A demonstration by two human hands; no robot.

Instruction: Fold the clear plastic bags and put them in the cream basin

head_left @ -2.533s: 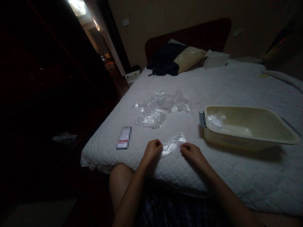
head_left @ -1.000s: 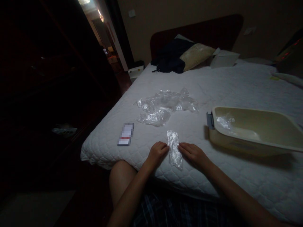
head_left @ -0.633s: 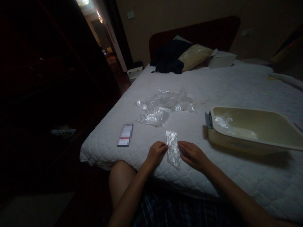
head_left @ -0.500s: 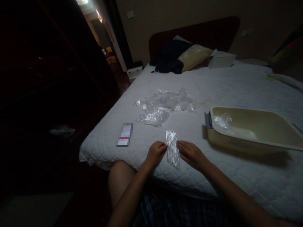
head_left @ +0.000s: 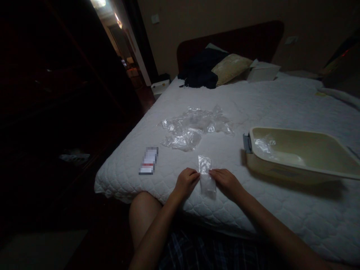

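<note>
A narrow strip of clear plastic bag (head_left: 207,183) is stretched between my two hands, just above or on the front part of the bed. My left hand (head_left: 186,182) pinches its left edge between thumb and fingers. On the opposite edge, my right hand (head_left: 225,183) grips it the same way. A crease or fold runs across the bag between the fingertips. Beyond the hands, a spread of crumpled clear plastic bags (head_left: 184,139) lies on the white quilted bedspread (head_left: 242,221).
A phone (head_left: 148,161), its screen blurred, lies left of my hands. To the right stands a cream plastic bin (head_left: 292,176) with a grey latch and some clear plastic inside. Dark cloth (head_left: 201,69), a beige pillow (head_left: 230,69) and a white box (head_left: 263,71) are near the headboard.
The lower half of the plastic bag looks flatter and less shiny, and a cross crease now shows between the fingers. Both hands stay almost in place.
</note>
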